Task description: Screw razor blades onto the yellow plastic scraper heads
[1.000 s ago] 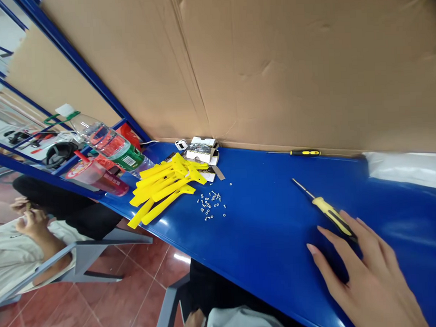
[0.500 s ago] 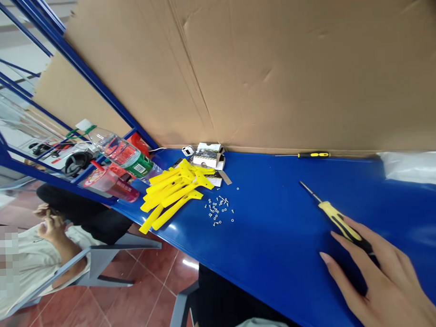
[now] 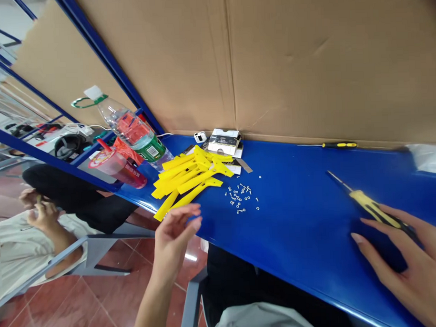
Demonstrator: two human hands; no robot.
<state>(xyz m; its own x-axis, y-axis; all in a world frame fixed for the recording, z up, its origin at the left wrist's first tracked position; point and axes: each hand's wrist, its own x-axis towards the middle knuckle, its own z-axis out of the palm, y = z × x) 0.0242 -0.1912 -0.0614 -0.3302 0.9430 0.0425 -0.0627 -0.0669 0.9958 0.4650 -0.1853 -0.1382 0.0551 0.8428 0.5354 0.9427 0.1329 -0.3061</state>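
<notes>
My left hand (image 3: 179, 231) hovers at the table's front edge, fingers apart with nothing in them. Just beyond it lies a pile of yellow plastic scraper-like handles (image 3: 195, 176). Loose small screws and nuts (image 3: 240, 197) are scattered to the right of the pile. On the right, my right hand (image 3: 403, 257) is spread beside a yellow-and-black screwdriver (image 3: 369, 203), its fingers at the handle and the thumb well apart. The screwdriver lies on the blue table, its tip pointing away to the left. Part of its handle end is hidden by the fingers.
Small boxes (image 3: 223, 142) and a white gadget (image 3: 200, 137) stand at the back. Another screwdriver (image 3: 339, 145) lies along the cardboard wall (image 3: 289, 61). A water bottle (image 3: 134, 130) and a pink cup (image 3: 121, 169) stand left. Another person (image 3: 45, 236) sits beyond, at left.
My left hand has come into view near the yellow handles. The view has shifted, so the table things appear farther right. My right hand stays by the screwdriver.
</notes>
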